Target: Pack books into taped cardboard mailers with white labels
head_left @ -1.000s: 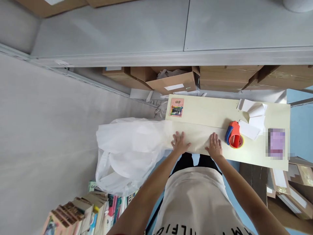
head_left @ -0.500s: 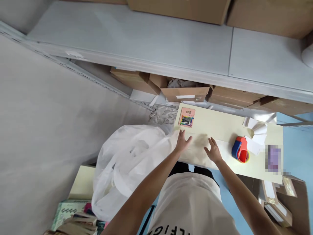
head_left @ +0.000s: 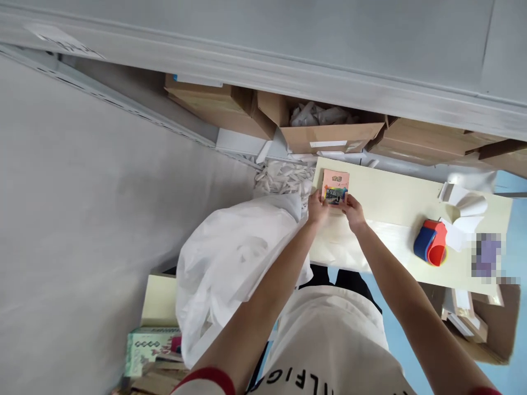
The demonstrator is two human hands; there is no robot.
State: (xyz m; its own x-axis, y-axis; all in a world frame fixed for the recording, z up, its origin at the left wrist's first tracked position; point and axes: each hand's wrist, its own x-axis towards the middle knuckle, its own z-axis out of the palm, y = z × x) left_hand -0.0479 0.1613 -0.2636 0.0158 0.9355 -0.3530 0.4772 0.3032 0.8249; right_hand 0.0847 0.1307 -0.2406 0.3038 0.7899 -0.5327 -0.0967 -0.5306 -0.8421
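Note:
A small pink booklet (head_left: 335, 179) with a dark picture on its cover is at the left end of the cream table (head_left: 382, 192). My left hand (head_left: 318, 207) grips its lower left corner, and my right hand (head_left: 353, 212) pinches the lower right corner. Whether the booklet rests on the table or is slightly lifted, I cannot tell. Right of my hands stands a red and blue tape dispenser (head_left: 430, 242). Behind it lie curled white papers (head_left: 465, 206).
A big white plastic bag (head_left: 234, 258) bulges beside my left forearm. Under the grey shelf (head_left: 263, 49) are cardboard boxes, one of them an open box (head_left: 329, 137) of white scraps. More white scraps (head_left: 284, 176) cover the floor. An open carton (head_left: 500, 329) stands at the lower right.
Both hands have moved forward from the table's near part and closed on the booklet's lower corners. My view has shifted, with the shelf now nearer.

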